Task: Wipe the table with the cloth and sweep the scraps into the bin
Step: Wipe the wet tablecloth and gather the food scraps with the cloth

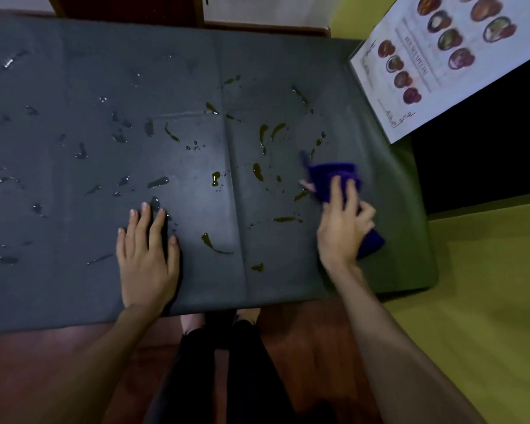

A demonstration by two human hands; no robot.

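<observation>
**Table surface soiled; cloth held at right end**

Dark trouser legs (227,371) and bare feet are seen nearest the camera, standing on a reddish floor (43,371) at the near edge of the table (74,286).

Left hand (147,258): laid palm-down on the dark grey table top, close to the near edge. Its fingers are straight and slightly spread; nothing is held.

Right hand (343,228): placed toward the right end of the table, with its fingers curled over and gripping a purple cloth (334,179). The cloth is bunched, protrudes ahead of the fingertips and also behind the hand on the right, and is pressed against the table top. The cloth's outline is blurred.

Surface condition: yellowish-green liquid streaks and drops (257,172) are noted across the middle and right portion of the table, some just beside the cloth. Clear droplets (80,151) are scattered over the left portion. A crease line in the table covering runs front to back near the middle.

A printed menu sheet (435,56) showing pictured dishes lies past the far right corner, overlapping the table edge. Yellow-green flooring (487,286) is recorded to the right.
</observation>
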